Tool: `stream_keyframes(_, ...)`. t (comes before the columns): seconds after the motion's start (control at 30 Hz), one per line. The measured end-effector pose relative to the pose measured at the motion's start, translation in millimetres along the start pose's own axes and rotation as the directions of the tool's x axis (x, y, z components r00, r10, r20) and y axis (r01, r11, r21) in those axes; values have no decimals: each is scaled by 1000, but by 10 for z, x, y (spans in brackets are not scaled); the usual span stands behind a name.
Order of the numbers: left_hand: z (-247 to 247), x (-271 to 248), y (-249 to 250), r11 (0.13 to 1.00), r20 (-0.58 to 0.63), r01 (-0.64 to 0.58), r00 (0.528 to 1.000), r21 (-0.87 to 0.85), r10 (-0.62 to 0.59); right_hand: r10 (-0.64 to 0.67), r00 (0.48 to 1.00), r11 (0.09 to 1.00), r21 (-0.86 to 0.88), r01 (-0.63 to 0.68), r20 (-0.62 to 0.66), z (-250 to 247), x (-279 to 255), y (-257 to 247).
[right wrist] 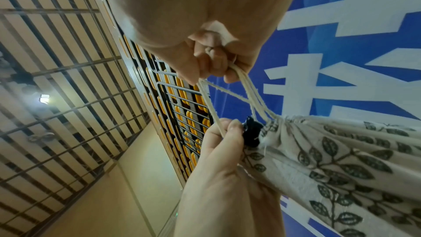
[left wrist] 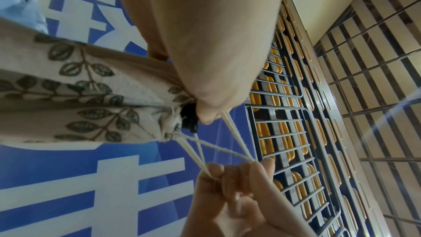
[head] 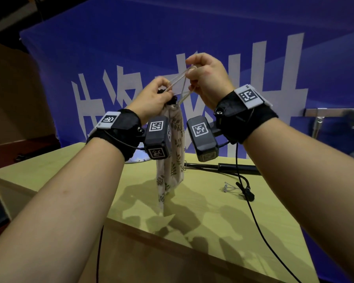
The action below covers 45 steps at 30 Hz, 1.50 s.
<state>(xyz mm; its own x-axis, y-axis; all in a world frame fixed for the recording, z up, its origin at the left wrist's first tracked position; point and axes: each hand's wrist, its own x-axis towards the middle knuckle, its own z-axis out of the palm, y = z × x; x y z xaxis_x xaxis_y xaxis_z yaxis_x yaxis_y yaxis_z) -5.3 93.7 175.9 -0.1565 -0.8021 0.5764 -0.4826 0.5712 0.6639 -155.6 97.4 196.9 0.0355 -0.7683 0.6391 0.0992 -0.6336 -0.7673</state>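
A cream drawstring pouch with a dark leaf print hangs in the air above the wooden table. Its neck is gathered tight at a black cord lock. My left hand pinches a cream cord right beside the lock, as the left wrist view shows at the fingertips and lock. My right hand is higher and to the right, gripping the crossed cord loops pulled taut from the neck. In the right wrist view those loops run from its curled fingers down to the pouch.
A black rod lies across the table's far side, with a black cable trailing over the front edge and a small metal piece beside it. A blue banner stands behind. A metal rail juts in at right.
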Motion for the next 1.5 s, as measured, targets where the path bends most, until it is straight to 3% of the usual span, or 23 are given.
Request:
stream_keyframes(0.23, 297, 175, 521, 992, -65, -129, 990, -12, 128, -111, 980, 994, -30, 107, -163, -442, 10, -382)
stream_keyframes(0.47, 1120, 285, 1038, 971, 17, -197, 979, -138, 202, -162, 941, 981, -155, 120, -296, -1355, -225, -643)
stream_keyframes(0.7, 2111, 381, 1671, 927, 139, -190, 960, -322, 245, -218, 864, 959, -265, 102, -454, -2419, -497, -896)
stream_keyframes(0.97, 3323, 362, 2102, 898, 273, -115, 929, -426, 249, -210, 775, 943, -333, -1, -596, -3495, -840, -937)
stream_keyframes(1.2, 4526, 290, 2199, 930, 413, -57, 885, -362, 215, -128, 756, 823, -494, -280, -642, -4429, -1267, -488)
stream_keyframes(1.27, 4850, 273, 2253, 935, 458, -66, 858, -349, 232, -115, 735, 801, -500, -330, -668, -4752, -1417, -376)
stream_keyframes(1.33, 5114, 263, 2295, 937, 533, -86, 803, -339, 266, -82, 727, 782, -496, -377, -682, -5043, -1559, -342)
stream_keyframes(1.5, 5648, 318, 2412, 885, 695, 85, 655, -457, 296, 124, 705, 707, -436, -557, -699, -5712, -1973, -397)
